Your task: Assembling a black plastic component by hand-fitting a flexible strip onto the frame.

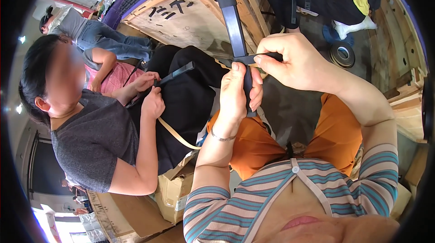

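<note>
A long, flat black bar (233, 23) runs from the top edge down to my lap. My left hand (234, 91) is closed around its lower part, the thumb up along the front. A narrow black strap (244, 59) crosses the bar just above that thumb. My right hand (290, 59) pinches the strap's free end between thumb and forefinger, holding it out to the right. Higher up, a second black band (226, 1) wraps the bar. On the left, a co-worker's hands (152, 96) hold a similar short black bar (177, 73).
Wooden crates stand ahead (181, 21) and along the right (398, 39). A roll of dark tape (342, 54) lies on the floor near a white bag (355, 29). Cardboard boxes (174, 195) are at lower left. Another person in dark trousers (312, 0) sits ahead to the right.
</note>
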`<action>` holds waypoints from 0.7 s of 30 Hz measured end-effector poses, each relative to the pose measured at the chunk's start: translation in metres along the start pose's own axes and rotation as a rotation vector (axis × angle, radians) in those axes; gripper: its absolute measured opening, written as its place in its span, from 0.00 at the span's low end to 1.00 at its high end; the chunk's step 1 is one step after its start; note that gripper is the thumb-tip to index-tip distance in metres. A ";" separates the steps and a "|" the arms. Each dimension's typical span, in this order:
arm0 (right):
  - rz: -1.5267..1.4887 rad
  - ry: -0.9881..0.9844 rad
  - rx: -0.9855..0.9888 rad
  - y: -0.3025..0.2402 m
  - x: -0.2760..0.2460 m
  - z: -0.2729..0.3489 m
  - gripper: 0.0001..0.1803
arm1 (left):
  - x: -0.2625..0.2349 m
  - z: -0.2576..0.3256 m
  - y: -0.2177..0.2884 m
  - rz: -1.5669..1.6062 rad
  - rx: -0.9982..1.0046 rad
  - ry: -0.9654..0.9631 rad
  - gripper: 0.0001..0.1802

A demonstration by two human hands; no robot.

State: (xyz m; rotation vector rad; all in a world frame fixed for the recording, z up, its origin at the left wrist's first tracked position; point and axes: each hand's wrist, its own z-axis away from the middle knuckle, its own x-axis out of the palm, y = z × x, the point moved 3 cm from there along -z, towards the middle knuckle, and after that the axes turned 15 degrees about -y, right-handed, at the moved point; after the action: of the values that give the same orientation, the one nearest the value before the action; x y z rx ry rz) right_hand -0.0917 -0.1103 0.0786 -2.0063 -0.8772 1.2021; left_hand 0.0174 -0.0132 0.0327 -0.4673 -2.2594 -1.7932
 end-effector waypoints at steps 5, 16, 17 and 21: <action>-0.108 -0.033 0.094 -0.002 0.007 0.000 0.07 | -0.003 0.005 -0.001 0.126 -0.025 -0.011 0.31; -0.259 0.053 0.124 0.004 0.016 -0.013 0.11 | -0.003 0.002 0.002 0.083 0.025 -0.069 0.29; -0.257 0.060 0.125 0.008 0.016 -0.014 0.11 | -0.004 0.002 0.000 0.099 0.011 -0.037 0.29; -0.754 0.221 0.474 0.045 0.027 -0.023 0.08 | 0.003 0.004 0.001 0.193 0.003 0.007 0.30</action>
State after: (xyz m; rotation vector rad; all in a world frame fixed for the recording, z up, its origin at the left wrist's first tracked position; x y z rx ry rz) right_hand -0.0511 -0.1190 0.0396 -1.2179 -0.9904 0.6544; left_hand 0.0150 -0.0083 0.0337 -0.6529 -2.1310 -1.6932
